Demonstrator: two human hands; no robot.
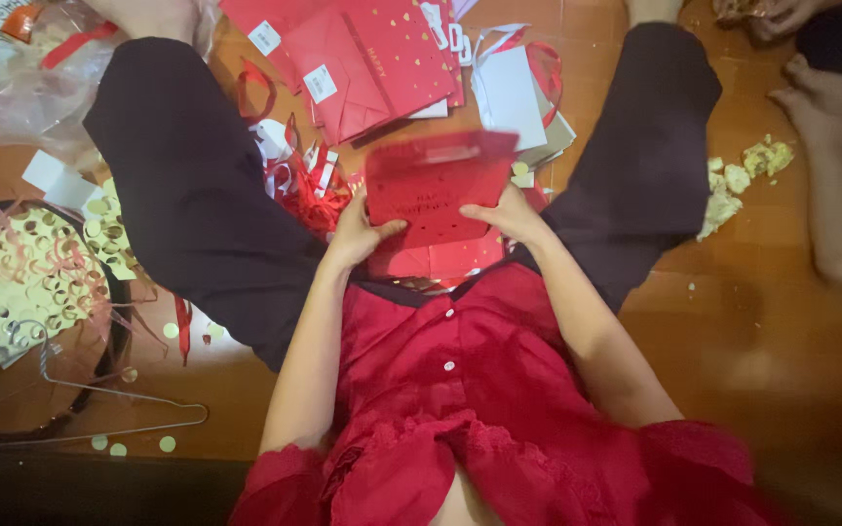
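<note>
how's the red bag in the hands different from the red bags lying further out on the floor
The held red bag is gripped at its lower edge by the left hand and right hand; the red bags on the floor lie loose in an overlapping pile. The held one is blurred, the pile sharper. White tags show on the pile; none is plain on the held one. Both are red with gold marks.

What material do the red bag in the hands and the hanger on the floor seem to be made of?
The red bag, held by the left hand and right hand, looks like matte paper or thin card: flat, stiff panels with sharp edges and small gold marks, though it is blurred. The hanger looks like thin bare metal wire: a slim grey line bent into a triangle with a hook.
</note>
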